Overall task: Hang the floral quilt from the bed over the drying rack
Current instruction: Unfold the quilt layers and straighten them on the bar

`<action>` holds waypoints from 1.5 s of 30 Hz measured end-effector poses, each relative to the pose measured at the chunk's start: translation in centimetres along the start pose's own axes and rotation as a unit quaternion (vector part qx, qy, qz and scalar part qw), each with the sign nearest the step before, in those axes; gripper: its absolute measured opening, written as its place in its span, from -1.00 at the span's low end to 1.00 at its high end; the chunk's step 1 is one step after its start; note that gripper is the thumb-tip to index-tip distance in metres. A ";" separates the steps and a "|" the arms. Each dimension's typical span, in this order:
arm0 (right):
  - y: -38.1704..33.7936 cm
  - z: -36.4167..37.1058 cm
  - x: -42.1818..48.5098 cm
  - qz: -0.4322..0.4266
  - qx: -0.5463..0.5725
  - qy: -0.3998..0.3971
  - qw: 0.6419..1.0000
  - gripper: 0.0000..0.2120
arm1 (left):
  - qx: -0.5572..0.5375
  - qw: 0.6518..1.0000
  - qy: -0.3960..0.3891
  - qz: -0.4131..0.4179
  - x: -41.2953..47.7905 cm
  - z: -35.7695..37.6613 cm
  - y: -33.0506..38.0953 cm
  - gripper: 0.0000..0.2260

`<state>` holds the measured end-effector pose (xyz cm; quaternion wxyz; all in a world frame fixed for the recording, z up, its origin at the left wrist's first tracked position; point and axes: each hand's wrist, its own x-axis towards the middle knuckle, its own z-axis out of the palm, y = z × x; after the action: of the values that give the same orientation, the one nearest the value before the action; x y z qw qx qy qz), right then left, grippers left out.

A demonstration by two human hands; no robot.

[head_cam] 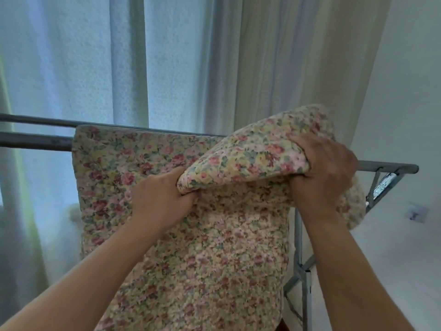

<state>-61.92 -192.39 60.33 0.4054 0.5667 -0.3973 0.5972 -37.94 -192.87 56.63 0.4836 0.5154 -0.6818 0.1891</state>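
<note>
The floral quilt point(202, 254), cream with small red, pink and yellow flowers, hangs down the front of the grey metal drying rack point(35, 140). Its left part lies over the rack's top bars. On the right, a thick bunched fold is lifted above the bar. My left hand point(158, 199) grips the lower left end of that fold. My right hand point(322, 173) grips the fold's right side, fingers curled into the fabric just above the rack's right end.
The rack's two horizontal bars run left past the quilt, and its right corner bracket point(386, 180) and folding legs point(301, 271) stand to the right. Pale curtains point(274, 68) and a window fill the space behind. A white wall lies on the right.
</note>
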 end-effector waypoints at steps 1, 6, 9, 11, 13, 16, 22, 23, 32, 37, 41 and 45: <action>-0.2 0.8 0.9 -0.003 -0.005 -0.015 1.000 -0.55 | -0.003 1.000 -0.002 -0.010 0.0 -0.1 -0.2 -0.64; -1.1 5.0 4.0 0.028 -0.084 -0.084 0.993 -0.44 | -0.011 0.999 -0.002 -0.048 0.4 0.1 -0.6 -0.52; -1.9 7.4 5.7 0.042 -0.111 -0.098 0.988 -0.49 | -0.034 0.996 -0.007 -0.078 0.6 0.0 -0.7 -0.48; -2.5 9.3 7.3 0.025 -0.134 -0.128 0.982 -0.51 | -0.065 0.993 -0.004 -0.098 0.7 -0.5 -0.7 -0.46; -3.1 11.6 8.8 0.013 -0.150 -0.220 0.964 -0.44 | -0.106 0.986 0.001 -0.130 0.9 -1.0 -0.8 -0.49; -3.8 14.4 9.7 0.010 -0.076 -0.392 0.917 -0.35 | -0.174 0.968 0.003 -0.181 1.3 -2.0 -0.8 -0.64; -3.7 14.9 9.9 0.018 0.119 -0.587 0.801 -0.43 | -0.216 0.953 0.037 -0.211 4.7 -4.1 -0.6 -0.63; -3.7 14.2 10.1 0.024 0.144 -0.589 0.795 -0.39 | -0.208 0.953 0.038 -0.217 5.4 -4.3 -0.5 -0.61; -6.2 6.8 7.3 -0.159 0.119 -0.503 0.841 -0.10 | -0.174 0.953 0.050 -0.244 9.5 -3.9 -1.2 -0.57; -6.7 8.4 6.5 -0.189 0.079 -0.344 0.916 -0.57 | -0.037 0.982 0.108 -0.151 8.0 -3.9 -1.9 -0.56; -6.8 9.4 6.3 -0.197 0.060 -0.298 0.932 -0.73 | 0.044 0.981 0.166 -0.086 5.6 -4.1 -3.1 -0.49; -6.8 9.9 6.2 -0.180 0.056 -0.264 0.946 -0.79 | 0.046 0.979 0.185 -0.066 4.0 -3.3 -4.6 -0.45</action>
<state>-52.24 -199.04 67.01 0.3545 0.7876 -0.3474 0.3650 -32.28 -194.25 60.44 0.5886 0.5371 -0.5354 0.2801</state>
